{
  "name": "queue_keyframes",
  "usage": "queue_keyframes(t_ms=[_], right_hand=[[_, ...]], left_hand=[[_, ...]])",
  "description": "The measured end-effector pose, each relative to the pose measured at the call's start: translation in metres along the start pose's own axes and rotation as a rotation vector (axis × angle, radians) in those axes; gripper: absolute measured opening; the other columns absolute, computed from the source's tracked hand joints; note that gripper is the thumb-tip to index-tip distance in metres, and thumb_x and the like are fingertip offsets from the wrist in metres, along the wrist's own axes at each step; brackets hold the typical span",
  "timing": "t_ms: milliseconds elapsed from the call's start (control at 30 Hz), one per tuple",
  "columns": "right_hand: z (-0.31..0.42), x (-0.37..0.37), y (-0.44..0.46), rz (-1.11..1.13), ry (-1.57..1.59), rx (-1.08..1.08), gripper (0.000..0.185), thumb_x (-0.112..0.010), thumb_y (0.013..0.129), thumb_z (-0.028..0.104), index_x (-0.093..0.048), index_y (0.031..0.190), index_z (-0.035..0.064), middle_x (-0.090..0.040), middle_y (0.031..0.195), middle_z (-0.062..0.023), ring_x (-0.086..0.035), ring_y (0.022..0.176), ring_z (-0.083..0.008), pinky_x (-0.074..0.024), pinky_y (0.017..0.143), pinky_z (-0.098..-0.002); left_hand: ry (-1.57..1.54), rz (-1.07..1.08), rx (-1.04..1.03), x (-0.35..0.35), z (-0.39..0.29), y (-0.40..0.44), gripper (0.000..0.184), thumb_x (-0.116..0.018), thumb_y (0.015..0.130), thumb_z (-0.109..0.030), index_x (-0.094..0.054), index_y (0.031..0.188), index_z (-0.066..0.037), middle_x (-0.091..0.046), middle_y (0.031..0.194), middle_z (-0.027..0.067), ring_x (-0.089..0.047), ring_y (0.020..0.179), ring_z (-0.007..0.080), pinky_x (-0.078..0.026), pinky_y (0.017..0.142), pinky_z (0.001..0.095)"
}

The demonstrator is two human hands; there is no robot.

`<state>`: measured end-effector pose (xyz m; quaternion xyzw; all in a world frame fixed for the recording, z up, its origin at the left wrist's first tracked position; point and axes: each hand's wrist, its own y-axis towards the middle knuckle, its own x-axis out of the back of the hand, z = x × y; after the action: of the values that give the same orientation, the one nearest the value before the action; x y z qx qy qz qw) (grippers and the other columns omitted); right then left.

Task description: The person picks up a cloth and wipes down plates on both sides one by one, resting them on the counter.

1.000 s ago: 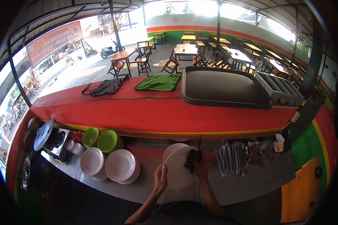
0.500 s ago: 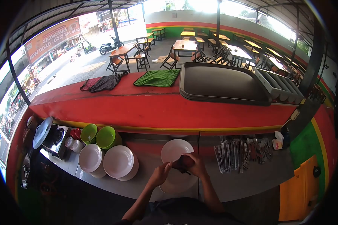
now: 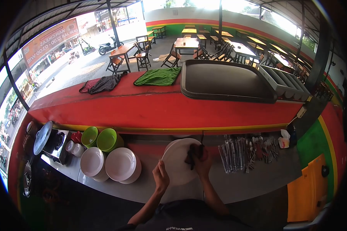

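Note:
My left hand (image 3: 161, 178) is closed on the left edge of a white plate (image 3: 176, 163), its thumb along the rim. Over the right part of that plate, my right hand (image 3: 202, 164) presses a bunched dark cloth (image 3: 194, 154) against the surface. Behind the held plate, the rim of another white plate (image 3: 169, 145) shows; most of it is hidden. To the left stand two stacks of white plates, a smaller stack (image 3: 91, 161) and a larger stack (image 3: 120, 164). Wrapped cutlery (image 3: 235, 154) lies on the steel counter to the right.
Two green bowls (image 3: 108, 139) stand behind the plate stacks, beside a stove (image 3: 58, 145). On the red ledge (image 3: 142, 109) lie dark trays (image 3: 227, 81), a grey cutlery holder (image 3: 284, 82), a green cloth (image 3: 157, 76) and a dark cloth (image 3: 104, 83). An orange panel (image 3: 306, 190) is at right.
My hands have moved apart. The left has gone from the cloth to the plate's left edge. The right has brought the cloth onto the plate, which now overlaps the plate behind.

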<state>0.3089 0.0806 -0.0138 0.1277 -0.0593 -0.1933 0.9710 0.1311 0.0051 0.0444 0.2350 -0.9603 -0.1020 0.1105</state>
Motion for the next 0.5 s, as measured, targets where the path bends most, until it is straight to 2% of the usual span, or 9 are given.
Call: queue_keyframes(t_ms=[33, 100, 133, 200, 300, 433, 500], right_hand=[[0.0, 0.0, 0.002, -0.005, 0.0, 0.003, 0.061, -0.087, 0.076, 0.017, -0.06, 0.127, -0.0014, -0.07, 0.115, -0.0107, -0.067, 0.106, -0.0194, -0.0525, 0.093, -0.035], [-0.01, 0.002, 0.011, 0.065, 0.151, -0.085, 0.062, -0.088, 0.074, 0.02, -0.062, 0.126, -0.0001, -0.07, 0.114, -0.0126, -0.068, 0.107, -0.0226, -0.0514, 0.095, -0.0353], [-0.013, 0.005, 0.015, 0.101, 0.228, -0.129, 0.062, -0.088, 0.073, 0.021, -0.063, 0.126, 0.0005, -0.071, 0.114, -0.0136, -0.068, 0.108, -0.0242, -0.0508, 0.096, -0.0355], [-0.013, 0.018, 0.022, 0.216, 0.143, -0.098, 0.062, -0.088, 0.073, 0.021, -0.063, 0.126, 0.0019, -0.071, 0.116, -0.0135, -0.068, 0.11, -0.0237, -0.051, 0.097, -0.0359], [0.009, 0.027, 0.023, 0.392, -0.037, 0.038, 0.061, -0.088, 0.072, 0.02, -0.064, 0.126, 0.0042, -0.071, 0.117, -0.0134, -0.068, 0.111, -0.0252, -0.0519, 0.097, -0.037], [0.038, 0.022, 0.014, 0.589, -0.128, 0.33, 0.059, -0.088, 0.07, 0.018, -0.065, 0.123, 0.0058, -0.071, 0.116, -0.0143, -0.068, 0.112, -0.0303, -0.0531, 0.097, -0.0389], [0.04, 0.019, 0.011, 0.556, -0.102, 0.34, 0.06, -0.089, 0.069, 0.017, -0.065, 0.122, 0.0064, -0.07, 0.116, -0.0143, -0.068, 0.111, -0.0315, -0.0527, 0.097, -0.0398]], left_hand=[[-0.089, 0.009, -0.003, -0.001, 0.002, 0.001, 0.055, -0.036, 0.111, -0.041, -0.055, 0.087, 0.005, -0.043, 0.068, -0.0031, -0.036, 0.065, 0.0066, -0.031, 0.055, 0.0285], [-0.267, 0.028, -0.009, -0.004, 0.008, 0.005, 0.053, -0.037, 0.11, -0.044, -0.054, 0.09, 0.002, -0.047, 0.073, -0.0036, -0.039, 0.067, 0.0062, -0.032, 0.055, 0.0279], [-0.286, 0.171, 0.068, 0.004, 0.013, 0.009, 0.054, -0.037, 0.11, -0.046, -0.055, 0.095, 0.002, -0.048, 0.076, -0.0023, -0.042, 0.069, 0.0068, -0.034, 0.058, 0.0277], [-0.319, 0.452, 0.224, 0.03, 0.025, 0.023, 0.057, -0.037, 0.108, -0.051, -0.058, 0.106, 0.002, -0.052, 0.08, 0.0001, -0.047, 0.072, 0.0082, -0.039, 0.063, 0.0275], [-0.385, 0.683, 0.248, 0.036, 0.048, 0.039, 0.064, -0.036, 0.106, -0.057, -0.056, 0.127, 0.0, -0.061, 0.092, 0.0048, -0.056, 0.084, 0.0134, -0.046, 0.075, 0.0313], [0.04, 0.785, -0.053, 0.029, 0.004, 0.032, 0.06, -0.038, 0.108, -0.051, -0.055, 0.135, 0.001, -0.064, 0.101, 0.0073, -0.06, 0.091, 0.0163, -0.048, 0.08, 0.0343], [0.077, 0.729, -0.121, 0.024, 0.002, 0.028, 0.057, -0.039, 0.109, -0.048, -0.057, 0.132, 0.002, -0.064, 0.098, 0.0077, -0.059, 0.091, 0.0154, -0.048, 0.079, 0.0349]])
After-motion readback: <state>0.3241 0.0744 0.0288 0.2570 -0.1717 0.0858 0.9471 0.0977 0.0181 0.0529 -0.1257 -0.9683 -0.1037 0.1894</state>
